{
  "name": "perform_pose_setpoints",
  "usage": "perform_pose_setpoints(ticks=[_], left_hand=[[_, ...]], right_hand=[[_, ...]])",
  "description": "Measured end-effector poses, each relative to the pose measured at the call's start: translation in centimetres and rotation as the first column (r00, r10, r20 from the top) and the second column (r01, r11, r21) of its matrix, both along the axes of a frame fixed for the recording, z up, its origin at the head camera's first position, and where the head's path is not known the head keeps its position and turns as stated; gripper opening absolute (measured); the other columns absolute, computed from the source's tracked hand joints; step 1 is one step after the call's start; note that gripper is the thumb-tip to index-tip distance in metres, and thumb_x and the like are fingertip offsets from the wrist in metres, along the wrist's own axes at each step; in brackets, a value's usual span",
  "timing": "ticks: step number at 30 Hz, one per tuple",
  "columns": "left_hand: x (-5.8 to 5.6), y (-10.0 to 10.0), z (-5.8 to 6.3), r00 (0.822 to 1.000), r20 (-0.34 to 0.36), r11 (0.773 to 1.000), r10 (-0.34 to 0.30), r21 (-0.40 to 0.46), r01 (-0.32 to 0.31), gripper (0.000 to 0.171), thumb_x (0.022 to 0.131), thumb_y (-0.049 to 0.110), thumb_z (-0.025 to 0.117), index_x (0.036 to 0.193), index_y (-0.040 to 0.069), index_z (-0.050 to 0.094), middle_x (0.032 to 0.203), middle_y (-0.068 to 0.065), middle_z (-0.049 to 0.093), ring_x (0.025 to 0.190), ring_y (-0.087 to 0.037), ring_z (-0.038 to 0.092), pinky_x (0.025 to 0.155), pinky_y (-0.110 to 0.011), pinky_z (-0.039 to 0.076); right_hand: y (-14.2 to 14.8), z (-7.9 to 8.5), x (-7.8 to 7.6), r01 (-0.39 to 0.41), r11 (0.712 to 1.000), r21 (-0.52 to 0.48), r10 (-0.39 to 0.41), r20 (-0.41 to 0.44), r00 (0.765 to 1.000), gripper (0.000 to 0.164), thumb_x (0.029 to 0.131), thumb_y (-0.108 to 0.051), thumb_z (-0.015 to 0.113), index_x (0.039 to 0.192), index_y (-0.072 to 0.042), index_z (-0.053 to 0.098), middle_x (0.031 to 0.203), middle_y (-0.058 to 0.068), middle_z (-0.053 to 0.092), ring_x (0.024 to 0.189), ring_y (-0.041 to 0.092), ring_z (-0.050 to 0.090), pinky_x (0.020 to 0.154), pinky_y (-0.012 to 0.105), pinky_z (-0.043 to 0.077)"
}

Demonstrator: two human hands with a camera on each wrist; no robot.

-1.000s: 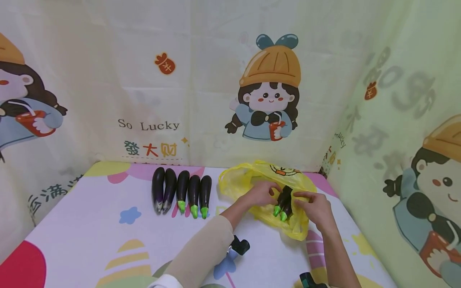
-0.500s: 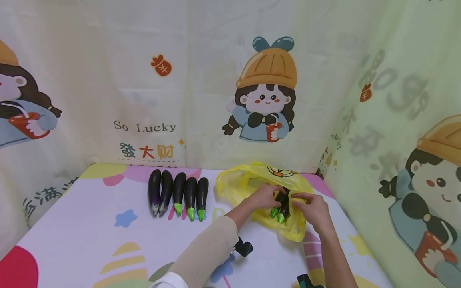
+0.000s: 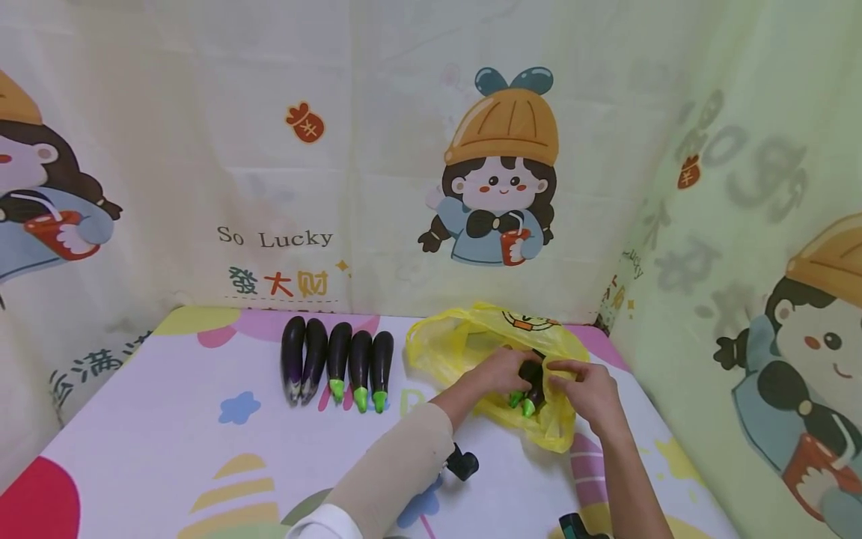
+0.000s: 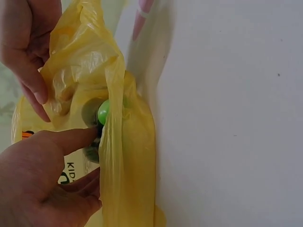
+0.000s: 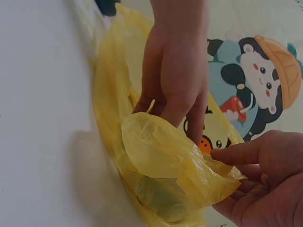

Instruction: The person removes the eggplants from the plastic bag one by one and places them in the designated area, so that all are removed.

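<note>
A yellow plastic bag (image 3: 438,352) lies with its mouth spread toward me, at the right of the table. Inside it, two dark eggplants (image 3: 534,395) rest side by side, green stem ends toward me. My left hand (image 3: 505,370) reaches into the bag and grips one of them; in the left wrist view its thumb and fingers (image 4: 78,139) come round the eggplant near the green stem (image 4: 103,112). My right hand (image 3: 591,393) pinches the right edge of the bag's mouth between thumb and fingers, also seen in the right wrist view, where the bag (image 5: 161,146) hides the eggplants' lower parts.
Several eggplants (image 3: 339,352) stand in a row left of the bag, stems toward me. A patterned cloth (image 3: 161,419) covers the table, and printed curtains (image 3: 390,150) hang behind and at both sides. Black wrist devices (image 3: 462,463) sit on my arms.
My left hand has moved slightly right and deeper over the eggplants, its fingers closing round one. My right hand keeps its hold on the bag's edge.
</note>
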State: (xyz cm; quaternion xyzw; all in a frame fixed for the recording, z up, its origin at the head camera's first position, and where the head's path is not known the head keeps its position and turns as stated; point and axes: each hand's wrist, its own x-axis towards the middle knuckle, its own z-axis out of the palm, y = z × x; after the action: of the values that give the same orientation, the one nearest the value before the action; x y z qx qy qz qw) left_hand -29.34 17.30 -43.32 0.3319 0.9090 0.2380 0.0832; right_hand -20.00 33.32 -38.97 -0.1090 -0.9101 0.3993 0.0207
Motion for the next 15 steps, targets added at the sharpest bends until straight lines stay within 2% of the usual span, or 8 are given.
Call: perform_pose_setpoints(ticks=[9, 15], left_hand=[[0.13, 0.51, -0.19, 0.999, -0.040, 0.999, 0.001, -0.044, -0.003, 0.045, 0.097, 0.031, 0.073, 0.141, 0.030, 0.064, 0.134, 0.005, 0.070, 0.122, -0.016, 0.058, 0.105, -0.028, 0.047], [0.26, 0.45, -0.08, 1.000, -0.017, 0.999, 0.007, -0.040, -0.008, 0.042, 0.098, 0.027, 0.073, 0.138, 0.032, 0.065, 0.134, 0.006, 0.069, 0.120, -0.014, 0.057, 0.104, -0.028, 0.048]], right_hand=[[0.08, -0.04, 0.04, 0.008, 1.000, -0.004, -0.008, 0.009, 1.000, 0.032, 0.097, -0.017, 0.068, 0.126, -0.003, 0.074, 0.140, 0.027, 0.061, 0.116, 0.035, 0.052, 0.071, 0.028, 0.050], [0.13, 0.05, 0.00, 0.004, 1.000, -0.012, -0.003, 0.010, 1.000, 0.032, 0.098, -0.017, 0.067, 0.126, -0.003, 0.074, 0.141, 0.028, 0.060, 0.118, 0.036, 0.052, 0.072, 0.028, 0.050]])
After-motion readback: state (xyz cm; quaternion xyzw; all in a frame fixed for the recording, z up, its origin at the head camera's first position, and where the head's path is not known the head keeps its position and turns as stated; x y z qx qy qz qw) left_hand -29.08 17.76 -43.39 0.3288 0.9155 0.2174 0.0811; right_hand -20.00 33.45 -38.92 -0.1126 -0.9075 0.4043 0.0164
